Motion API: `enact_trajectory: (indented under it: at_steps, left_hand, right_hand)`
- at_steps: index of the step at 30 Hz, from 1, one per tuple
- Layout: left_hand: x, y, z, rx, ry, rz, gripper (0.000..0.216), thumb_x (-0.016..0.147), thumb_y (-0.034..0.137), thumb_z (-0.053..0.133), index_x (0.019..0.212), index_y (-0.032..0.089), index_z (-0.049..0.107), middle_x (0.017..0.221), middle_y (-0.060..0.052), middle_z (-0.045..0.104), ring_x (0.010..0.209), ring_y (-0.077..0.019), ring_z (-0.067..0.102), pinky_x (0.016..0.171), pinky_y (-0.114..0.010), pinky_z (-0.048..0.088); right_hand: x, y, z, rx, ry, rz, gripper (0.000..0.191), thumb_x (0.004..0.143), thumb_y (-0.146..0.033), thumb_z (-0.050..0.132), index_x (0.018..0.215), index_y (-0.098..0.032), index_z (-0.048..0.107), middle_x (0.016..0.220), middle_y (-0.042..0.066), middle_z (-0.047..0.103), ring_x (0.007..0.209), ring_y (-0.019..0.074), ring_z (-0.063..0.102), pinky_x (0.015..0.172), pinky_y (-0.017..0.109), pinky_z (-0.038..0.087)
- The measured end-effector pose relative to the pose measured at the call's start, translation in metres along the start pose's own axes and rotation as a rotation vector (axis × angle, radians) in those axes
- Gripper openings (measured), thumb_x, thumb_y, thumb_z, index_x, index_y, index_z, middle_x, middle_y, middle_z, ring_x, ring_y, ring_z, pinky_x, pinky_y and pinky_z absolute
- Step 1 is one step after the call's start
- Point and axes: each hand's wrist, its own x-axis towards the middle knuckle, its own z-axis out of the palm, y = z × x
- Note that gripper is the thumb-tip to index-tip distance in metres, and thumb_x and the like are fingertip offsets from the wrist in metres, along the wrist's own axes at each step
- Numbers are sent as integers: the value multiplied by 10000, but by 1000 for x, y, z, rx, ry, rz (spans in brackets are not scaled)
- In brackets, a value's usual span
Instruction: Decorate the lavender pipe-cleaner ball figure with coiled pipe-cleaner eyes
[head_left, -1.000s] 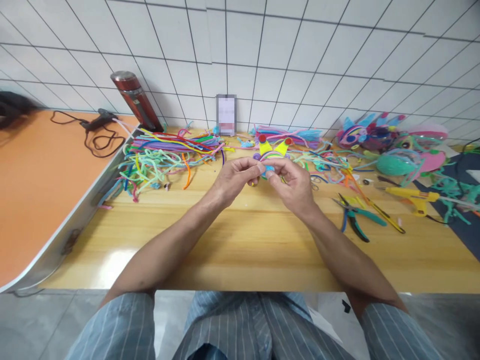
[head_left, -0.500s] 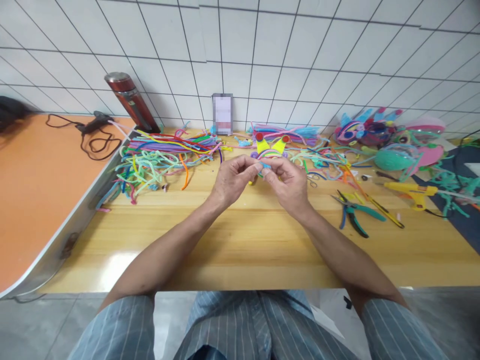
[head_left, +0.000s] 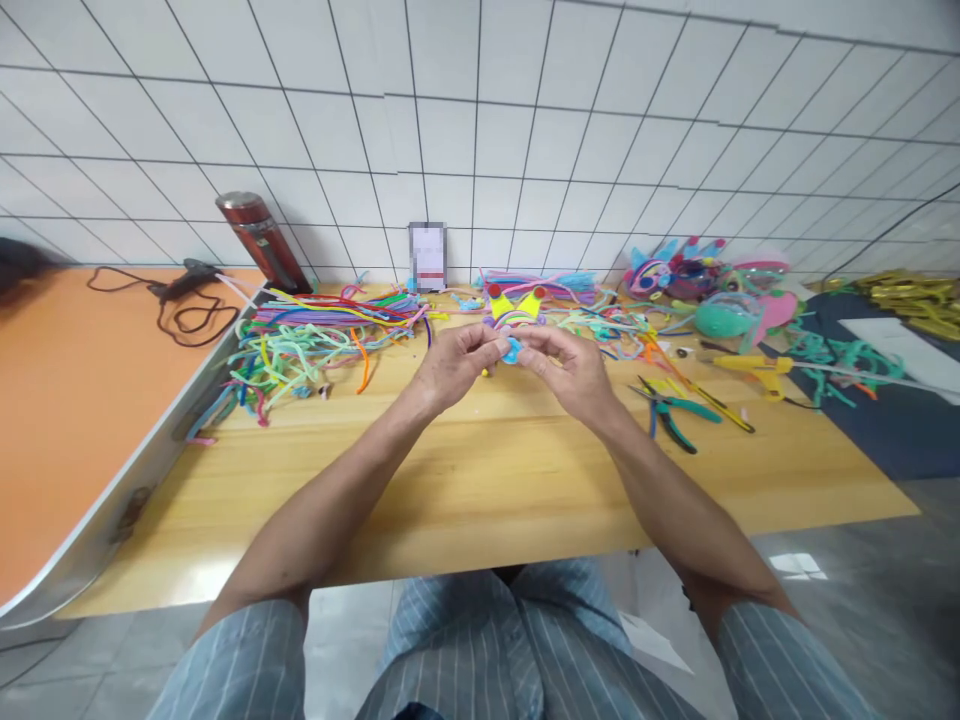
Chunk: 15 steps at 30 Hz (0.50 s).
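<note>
Between the fingertips of both hands is a small blue coiled piece [head_left: 513, 350], round and fuzzy like a wound pipe cleaner. My left hand [head_left: 459, 368] pinches it from the left with thumb and forefinger. From the right, my right hand [head_left: 568, 373] grips its other edge the same way. Just behind the fingers sits a colourful crown-like craft piece [head_left: 516, 305] with yellow points and red tips; its lower part is hidden by my hands.
Loose pipe cleaners [head_left: 289, 355] pile up at the left, with a red thermos [head_left: 264, 242] behind. A phone [head_left: 428, 257] leans on the wall. Pliers [head_left: 679, 412], a yellow glue gun [head_left: 757, 370] and a craft knife [head_left: 724, 400] lie right, before finished-looking crafts [head_left: 724, 315].
The view has turned to the right. The blue coiled piece now shows more fully, its round face visible between the fingertips, which still hold it.
</note>
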Motion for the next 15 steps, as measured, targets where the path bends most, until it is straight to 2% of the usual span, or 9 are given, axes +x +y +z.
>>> enact_trajectory:
  at_steps: [5,8,12,15]
  left_hand:
    - [-6,-5,8,102,-19,52,346,820,502,778,720,189,671,638,14,570,612,-131,462,601,-272,346]
    - [-8,-7,13,122,-36,95,300,839,449,754,721,187,667,646,12,559,629,-132,461,610,-271,348]
    - [-9,-8,20,-18,-117,64,324,812,480,816,805,176,705,688,4,606,633,-123,488,602,-257,389]
    - [-10,-12,25,-97,-114,2,393,732,508,894,844,166,734,704,0,639,634,-117,513,599,-250,415]
  right_hand:
    - [-12,-6,-4,1,5,1,231,969,-447,746,1066,-247,810,959,42,822,867,200,770,823,360,612]
    - [-18,-2,-1,59,70,20,210,945,-429,769,1009,-232,805,926,41,817,827,191,769,788,343,615]
    - [-27,3,0,21,199,28,158,927,-372,768,980,-227,802,871,22,801,760,165,732,746,316,593]
    - [-33,6,0,19,260,53,162,934,-376,753,989,-230,795,902,25,806,769,162,724,746,313,586]
